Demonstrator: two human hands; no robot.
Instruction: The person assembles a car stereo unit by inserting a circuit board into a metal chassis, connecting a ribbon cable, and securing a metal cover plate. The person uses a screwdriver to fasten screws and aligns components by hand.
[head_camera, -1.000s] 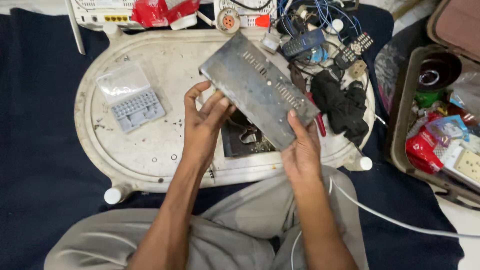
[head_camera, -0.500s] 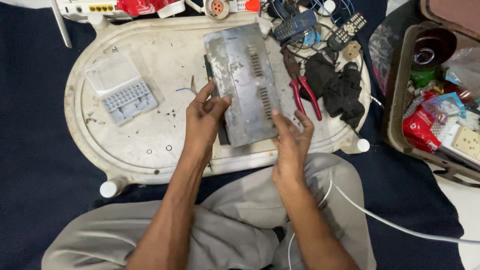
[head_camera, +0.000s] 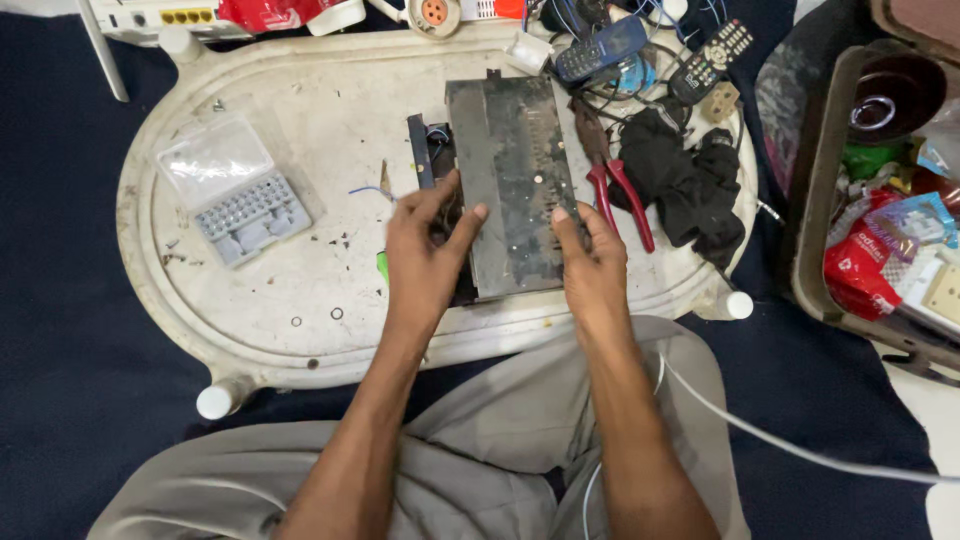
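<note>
- nearest the camera, grey trousers (head_camera: 500, 460) are seen on folded legs, with a white cable (head_camera: 800, 450) run across the right knee and off the right edge;
- a dark blue cloth (head_camera: 60, 330) is spread beneath everything; on it is set an upturned white oval table (head_camera: 300, 340), scuffed and dotted with small screws, its stub legs capped in white at the corners;
- the metal cover (head_camera: 510, 180), a grey slotted plate, is lain flat at the middle of the oval, over a dark chassis (head_camera: 428, 150) that shows only along its left edge;
- the left hand (head_camera: 425, 245) is curled over the cover's lower left edge, the thumb pressed on top; the right hand (head_camera: 592, 255) is closed on the lower right edge, fingertips on the metal;
- just right of the cover, red-handled pliers (head_camera: 615, 185) are laid, then a black cloth (head_camera: 690, 185);
- left of the hands, a clear bit case (head_camera: 235, 190) is left open;
- farther off, a blue phone (head_camera: 600, 48), a remote control (head_camera: 712, 55) and tangled wires are heaped at the far rim; a white router (head_camera: 150, 15) is cut off by the top edge;
- at the right, an open box (head_camera: 815, 200) of packets is partly out of frame; what lies under the cover cannot be made out.
</note>
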